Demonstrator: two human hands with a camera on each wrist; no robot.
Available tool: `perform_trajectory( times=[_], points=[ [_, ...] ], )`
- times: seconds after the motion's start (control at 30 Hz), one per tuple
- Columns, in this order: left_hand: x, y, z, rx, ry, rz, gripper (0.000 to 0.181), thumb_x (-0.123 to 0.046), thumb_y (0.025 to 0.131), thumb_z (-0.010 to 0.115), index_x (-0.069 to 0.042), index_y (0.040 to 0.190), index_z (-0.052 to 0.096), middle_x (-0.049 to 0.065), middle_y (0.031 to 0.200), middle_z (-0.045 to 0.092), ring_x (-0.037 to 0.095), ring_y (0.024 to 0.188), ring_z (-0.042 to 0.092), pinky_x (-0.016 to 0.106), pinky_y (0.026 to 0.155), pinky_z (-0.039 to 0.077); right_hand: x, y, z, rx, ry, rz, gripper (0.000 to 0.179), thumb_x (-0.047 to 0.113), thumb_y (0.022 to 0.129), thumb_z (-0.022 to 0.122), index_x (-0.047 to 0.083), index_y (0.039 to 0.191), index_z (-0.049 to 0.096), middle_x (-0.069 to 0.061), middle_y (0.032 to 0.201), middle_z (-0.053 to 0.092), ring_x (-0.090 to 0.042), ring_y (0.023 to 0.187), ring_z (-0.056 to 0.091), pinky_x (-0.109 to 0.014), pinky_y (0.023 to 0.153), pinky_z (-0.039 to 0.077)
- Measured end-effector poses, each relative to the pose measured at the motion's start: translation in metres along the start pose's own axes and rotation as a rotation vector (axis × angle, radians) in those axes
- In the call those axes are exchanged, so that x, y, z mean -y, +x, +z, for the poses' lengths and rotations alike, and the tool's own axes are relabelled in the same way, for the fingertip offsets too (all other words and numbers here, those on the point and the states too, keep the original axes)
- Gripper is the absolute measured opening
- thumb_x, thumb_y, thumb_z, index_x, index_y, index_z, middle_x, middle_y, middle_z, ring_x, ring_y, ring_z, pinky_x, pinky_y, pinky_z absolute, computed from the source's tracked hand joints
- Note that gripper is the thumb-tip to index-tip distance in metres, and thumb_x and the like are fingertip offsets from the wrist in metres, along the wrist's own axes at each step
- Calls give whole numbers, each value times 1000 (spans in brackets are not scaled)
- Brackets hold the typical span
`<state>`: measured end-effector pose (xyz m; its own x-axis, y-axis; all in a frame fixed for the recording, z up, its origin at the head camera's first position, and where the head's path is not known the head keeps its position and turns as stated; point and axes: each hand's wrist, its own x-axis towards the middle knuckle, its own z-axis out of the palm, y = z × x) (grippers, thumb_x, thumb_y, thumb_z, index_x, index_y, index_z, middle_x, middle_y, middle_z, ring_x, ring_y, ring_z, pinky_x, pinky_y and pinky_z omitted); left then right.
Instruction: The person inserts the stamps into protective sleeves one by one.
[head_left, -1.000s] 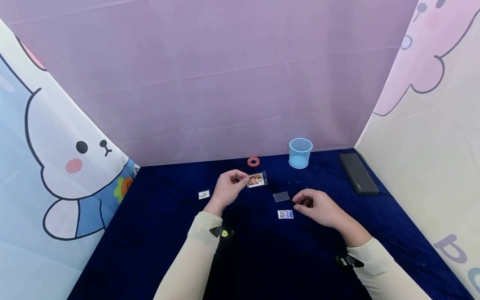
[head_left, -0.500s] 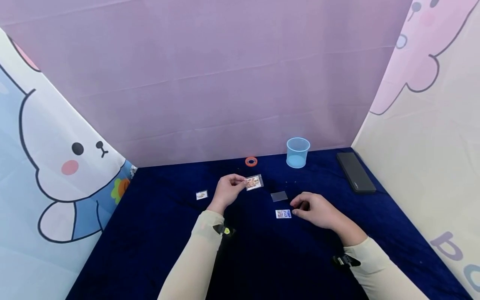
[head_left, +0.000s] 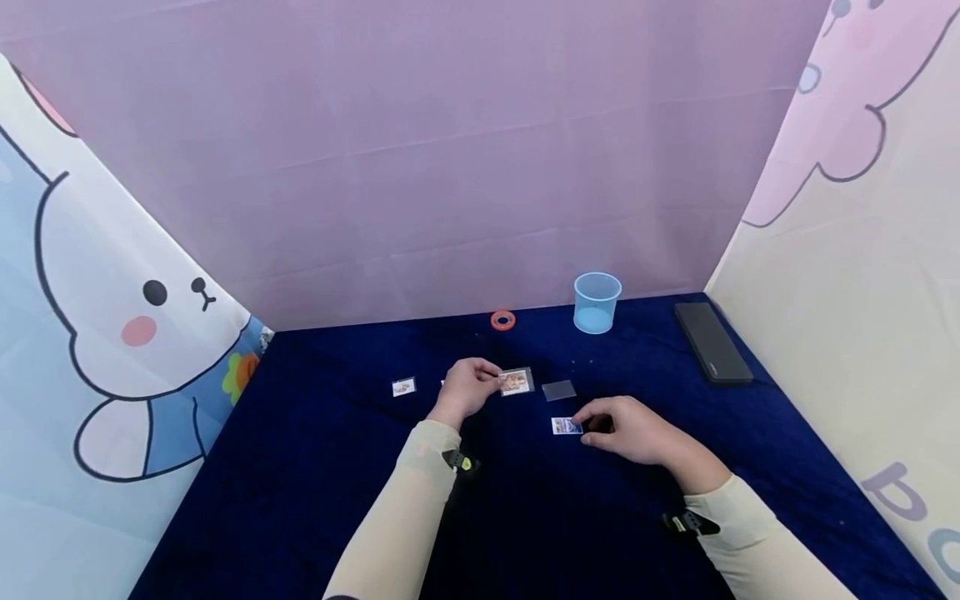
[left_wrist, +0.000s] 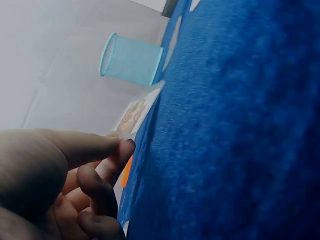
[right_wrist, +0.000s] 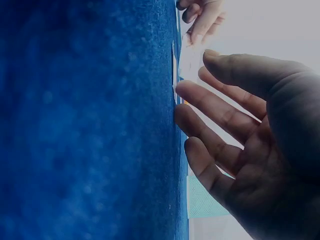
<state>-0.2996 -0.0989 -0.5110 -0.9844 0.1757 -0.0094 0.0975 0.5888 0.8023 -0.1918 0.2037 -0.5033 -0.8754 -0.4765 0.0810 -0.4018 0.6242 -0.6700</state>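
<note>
My left hand [head_left: 468, 387] pinches a small picture card in a clear sleeve [head_left: 516, 382] between thumb and fingertips. In the left wrist view the sleeved card [left_wrist: 135, 117] tilts up from the cloth. My right hand [head_left: 633, 429] reaches over a blue-and-white picture card [head_left: 565, 426] lying flat. Its fingertips are at that card's right edge; the right wrist view shows the thumb [right_wrist: 240, 67] apart from the spread fingers. A clear empty-looking sleeve [head_left: 558, 390] lies just behind the blue-and-white card.
A small card [head_left: 403, 387] lies at the left; a white scrap shows behind my left hand. An orange tape roll [head_left: 503, 320] and a light-blue mesh cup [head_left: 597, 303] stand at the back. A black flat case [head_left: 712, 343] lies right on the dark blue cloth [head_left: 300, 467].
My left hand has lowered the sleeved card and shifted it slightly right. My right hand has moved from beside the clear sleeve to the blue-and-white card's right edge.
</note>
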Motion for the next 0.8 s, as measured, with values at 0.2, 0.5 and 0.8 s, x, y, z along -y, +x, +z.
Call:
perform_trajectory(
  times=[0.2,0.5,0.8],
  points=[
    [0,0,4,-22,109,-31,12,-31,93,83,-22,98,78,-11,83,74,11,78,68,39,80,55,0,1,1,-5,-54,-12,22,16,93,81,15,115,78,1,109,73,-19,94,68,-40,80,57],
    [-3,-2,3,-58,172,-26,17,-35,95,80,-22,106,78,-11,86,70,12,80,66,41,80,54,1,0,-4,-38,-94,47,19,12,93,81,15,111,78,5,103,73,-12,89,67,-37,79,56],
    [-1,-3,3,-49,172,-15,21,-38,97,77,-22,110,76,-8,86,66,13,77,63,39,75,52,-5,1,-2,-50,-73,64,29,9,94,79,5,122,75,4,99,71,-6,75,59,-29,67,52]
  ],
)
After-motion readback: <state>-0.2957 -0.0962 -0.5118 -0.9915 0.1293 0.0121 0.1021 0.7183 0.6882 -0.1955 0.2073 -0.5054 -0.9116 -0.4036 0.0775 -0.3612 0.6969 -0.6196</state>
